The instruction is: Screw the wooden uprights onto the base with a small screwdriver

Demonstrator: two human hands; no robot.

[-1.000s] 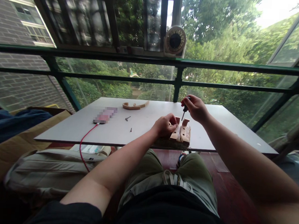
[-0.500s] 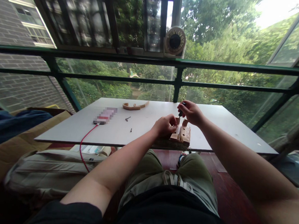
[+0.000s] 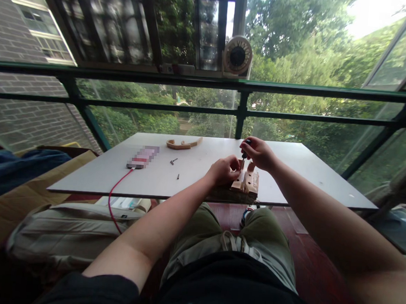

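Observation:
A small wooden assembly [image 3: 247,183] of light slats rests near the front edge of the grey table [image 3: 292,172]. My left hand [image 3: 223,170] is closed around its left side, holding it in place. My right hand [image 3: 257,153] grips a dark-handled screwdriver [image 3: 245,154] upright, its tip pointing down into the top of the wooden piece. Both hands nearly touch above the assembly.
Two loose screws [image 3: 173,160] lie mid-table, a curved wooden part [image 3: 182,144] sits toward the far edge, and a phone [image 3: 143,156] with a red cable [image 3: 114,197] lies at left. A railing and glass stand behind the table. Bags and a cardboard box sit on the floor at left.
My right hand with the screwdriver has moved down and left, bringing the tip onto the wooden assembly. My left hand has stayed on the piece.

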